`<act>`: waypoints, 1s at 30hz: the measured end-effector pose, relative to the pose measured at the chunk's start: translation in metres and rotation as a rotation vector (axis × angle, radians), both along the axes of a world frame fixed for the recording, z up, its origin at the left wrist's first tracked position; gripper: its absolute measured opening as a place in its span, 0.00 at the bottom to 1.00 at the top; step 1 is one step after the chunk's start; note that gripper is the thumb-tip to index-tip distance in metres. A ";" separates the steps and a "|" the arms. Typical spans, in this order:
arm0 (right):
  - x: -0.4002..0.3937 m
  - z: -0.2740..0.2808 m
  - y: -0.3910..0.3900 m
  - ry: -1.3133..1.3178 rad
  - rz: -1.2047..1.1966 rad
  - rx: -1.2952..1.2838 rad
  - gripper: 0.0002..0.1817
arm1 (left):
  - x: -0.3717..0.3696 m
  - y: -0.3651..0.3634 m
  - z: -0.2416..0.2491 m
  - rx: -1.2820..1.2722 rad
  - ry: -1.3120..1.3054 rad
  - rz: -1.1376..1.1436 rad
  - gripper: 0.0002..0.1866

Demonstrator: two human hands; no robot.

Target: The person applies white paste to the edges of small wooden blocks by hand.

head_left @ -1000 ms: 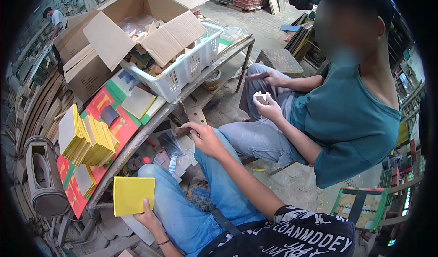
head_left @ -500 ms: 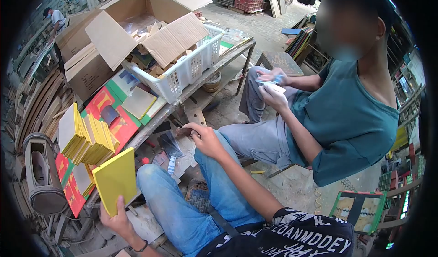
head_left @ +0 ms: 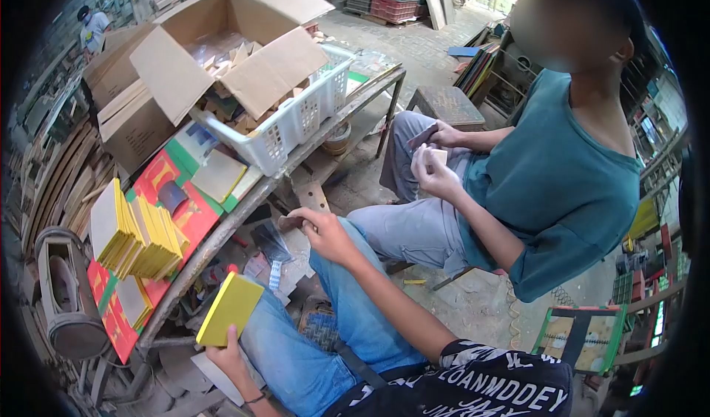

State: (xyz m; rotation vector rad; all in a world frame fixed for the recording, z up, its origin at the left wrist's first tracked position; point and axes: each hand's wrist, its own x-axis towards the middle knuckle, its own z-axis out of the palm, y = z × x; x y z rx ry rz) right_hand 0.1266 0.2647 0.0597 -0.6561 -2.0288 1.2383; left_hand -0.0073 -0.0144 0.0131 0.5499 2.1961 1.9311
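A yellow board (head_left: 230, 307) is held up by my left hand (head_left: 231, 354), its thumb on the yellow face, beside my bent knee. Over my other knee, my right hand (head_left: 324, 233) pinches a small dark brown piece (head_left: 290, 223), perhaps sandpaper. Stacked yellow-edged boards (head_left: 140, 232) stand on the red and green sheet (head_left: 194, 221) at the left. One more grey-faced board with a yellow edge (head_left: 219, 174) lies nearer the white basket.
A white plastic basket (head_left: 307, 117) and an open cardboard box (head_left: 274, 73) with wood pieces stand on the bench. At the right a seated co-worker (head_left: 547, 180) holds a small pale piece and a dark piece. A cylindrical wooden object (head_left: 70, 298) is at far left.
My left hand has moved right and down with the yellow board, which is now tilted over my knee. The co-worker's hands have shifted, and a dark piece shows in one.
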 end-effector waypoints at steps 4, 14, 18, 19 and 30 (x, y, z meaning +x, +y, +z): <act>-0.001 -0.003 0.001 -0.005 0.003 -0.010 0.14 | 0.013 0.001 -0.004 0.070 -0.044 0.046 0.14; 0.002 -0.007 -0.001 -0.028 0.004 -0.009 0.14 | -0.013 -0.012 0.052 -0.028 0.179 0.031 0.12; 0.002 -0.007 -0.001 -0.046 -0.005 -0.021 0.14 | -0.026 -0.021 0.089 0.001 0.245 0.002 0.12; 0.002 -0.007 -0.001 -0.045 -0.006 -0.021 0.14 | -0.026 -0.018 0.091 0.004 0.248 -0.003 0.12; 0.002 -0.016 0.003 0.071 0.027 0.068 0.18 | -0.017 0.003 0.004 0.153 -0.101 0.069 0.19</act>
